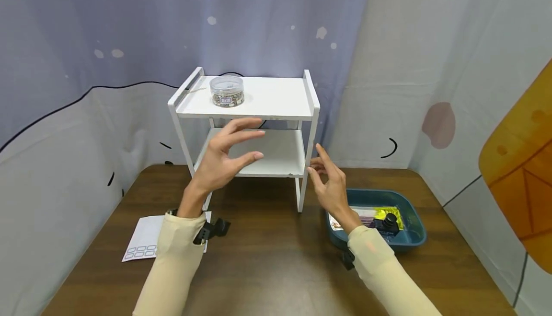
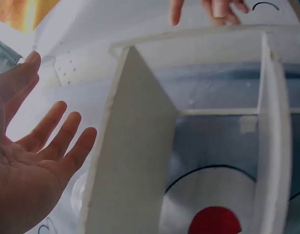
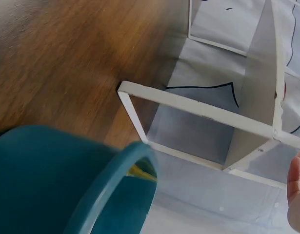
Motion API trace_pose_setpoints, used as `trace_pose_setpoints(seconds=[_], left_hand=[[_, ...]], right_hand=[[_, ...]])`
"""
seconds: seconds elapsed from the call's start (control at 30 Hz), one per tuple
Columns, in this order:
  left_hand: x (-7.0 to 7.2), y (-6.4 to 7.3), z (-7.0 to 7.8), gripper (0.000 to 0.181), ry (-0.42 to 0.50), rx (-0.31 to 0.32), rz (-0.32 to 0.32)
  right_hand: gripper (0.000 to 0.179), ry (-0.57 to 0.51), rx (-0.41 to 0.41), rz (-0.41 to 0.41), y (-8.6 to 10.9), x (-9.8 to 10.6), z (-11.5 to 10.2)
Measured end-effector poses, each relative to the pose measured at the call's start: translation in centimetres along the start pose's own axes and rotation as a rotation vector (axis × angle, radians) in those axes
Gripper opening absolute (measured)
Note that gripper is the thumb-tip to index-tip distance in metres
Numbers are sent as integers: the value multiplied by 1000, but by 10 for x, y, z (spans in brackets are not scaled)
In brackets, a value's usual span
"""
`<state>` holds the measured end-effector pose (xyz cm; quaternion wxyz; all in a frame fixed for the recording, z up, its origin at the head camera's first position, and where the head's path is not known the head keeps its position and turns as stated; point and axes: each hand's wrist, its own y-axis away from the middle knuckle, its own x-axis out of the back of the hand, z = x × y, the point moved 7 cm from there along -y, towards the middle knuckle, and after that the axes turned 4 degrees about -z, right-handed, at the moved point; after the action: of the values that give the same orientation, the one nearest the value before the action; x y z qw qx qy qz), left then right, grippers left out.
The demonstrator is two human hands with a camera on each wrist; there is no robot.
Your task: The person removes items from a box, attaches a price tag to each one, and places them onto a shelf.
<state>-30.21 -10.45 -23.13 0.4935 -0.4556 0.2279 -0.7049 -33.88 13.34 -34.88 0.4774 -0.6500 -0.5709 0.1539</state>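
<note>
A white two-tier shelf (image 1: 276, 98) stands upright on the wooden table. On the left of its top board sits a clear round jar (image 1: 227, 96) with a transparent lid and small mottled pieces inside. My left hand (image 1: 217, 158) is raised in front of the shelf, thumb spread from extended fingers, holding nothing. Close beside the right front post is my right hand (image 1: 333, 186), its fingers loosely bent with nothing between them. In the right wrist view, part of that hand (image 3: 297, 195) shows near the shelf's frame (image 3: 198, 108).
A teal basin (image 1: 416, 232) at the right holds a yellow packet (image 1: 390, 212), a black object with a round knob (image 1: 389, 224) and other packs. Partly under my left forearm lies a white printed sheet (image 1: 142, 234). Curtain-like fabric (image 1: 267, 23) surrounds the table.
</note>
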Motion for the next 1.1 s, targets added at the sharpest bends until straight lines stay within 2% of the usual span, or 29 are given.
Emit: trace_pose_setpoints(seconds=[0.1,0.33,0.67,0.8,0.9,1.1], left_hand=[[-19,13,-7,43,16,31,-47],[-67,43,-37,45,46,154,-120],[-146,69,-61,50,89,165,-198],[-175,74,-66,52,107,177,-226],[-194,73,-69,53,111,182,-245],[-228,67,-71,55,74,186,-305]], right_hand=[[61,5,-7,-4,5,11,-1],[60,49,-47,-10,18,50,0],[56,212,-137,10,56,128,26],[57,275,-196,12,79,160,37],[57,311,-273,12,97,182,49],[54,406,-452,-87,134,206,73]])
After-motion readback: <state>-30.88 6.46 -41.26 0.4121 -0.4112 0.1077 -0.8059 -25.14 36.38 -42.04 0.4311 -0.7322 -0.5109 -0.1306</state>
